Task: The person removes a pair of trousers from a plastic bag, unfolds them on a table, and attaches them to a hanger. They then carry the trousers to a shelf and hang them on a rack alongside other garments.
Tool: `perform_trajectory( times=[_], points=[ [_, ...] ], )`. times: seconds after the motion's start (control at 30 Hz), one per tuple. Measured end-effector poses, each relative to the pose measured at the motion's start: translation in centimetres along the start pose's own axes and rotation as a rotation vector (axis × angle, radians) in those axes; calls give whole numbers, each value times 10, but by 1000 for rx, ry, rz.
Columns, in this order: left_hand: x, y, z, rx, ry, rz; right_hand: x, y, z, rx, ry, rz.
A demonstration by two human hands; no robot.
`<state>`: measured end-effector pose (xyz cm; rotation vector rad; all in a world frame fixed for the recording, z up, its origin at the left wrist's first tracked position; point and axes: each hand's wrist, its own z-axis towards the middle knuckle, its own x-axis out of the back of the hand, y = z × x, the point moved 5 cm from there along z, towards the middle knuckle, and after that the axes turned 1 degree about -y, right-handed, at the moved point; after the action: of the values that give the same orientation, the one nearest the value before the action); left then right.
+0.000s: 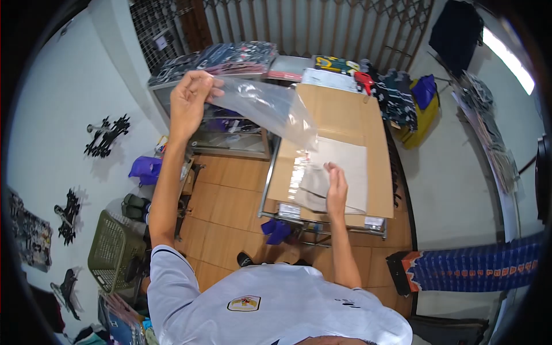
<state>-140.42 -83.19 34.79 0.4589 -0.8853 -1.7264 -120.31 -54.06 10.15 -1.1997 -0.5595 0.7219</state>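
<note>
My left hand is raised at the upper left, its fingers pinching one end of a clear plastic bag. The bag stretches down to the right, its far end over the cardboard near a folded light-grey cloth. That cloth lies on a large flat cardboard sheet on a metal-framed table. Over the cloth's middle is my right hand, thumb and fingers slightly apart, with nothing visible held in it.
Behind the cardboard, red scissors lie near stacked packaged clothes on a glass counter. A green basket stands at the left. Hangers hang on the left wall. A blue patterned cloth extends at the right.
</note>
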Motion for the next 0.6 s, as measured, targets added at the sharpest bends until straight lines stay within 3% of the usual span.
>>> perform_trajectory(
  times=[0.07,0.17,0.27,0.4,0.6],
  points=[
    [33,-10,-19,37,-15,4,-37,-17,11,59,-38,109],
    [83,-28,-47,90,-28,-4,-110,23,14,-331,-317,377],
    [134,-46,-75,123,-51,-38,-179,18,-11,-550,-425,729],
    [205,-70,-107,212,47,40,-232,7,-30,-270,-238,626],
    [270,-110,-137,279,135,28,-289,-18,-45,-145,-190,411]
  ],
)
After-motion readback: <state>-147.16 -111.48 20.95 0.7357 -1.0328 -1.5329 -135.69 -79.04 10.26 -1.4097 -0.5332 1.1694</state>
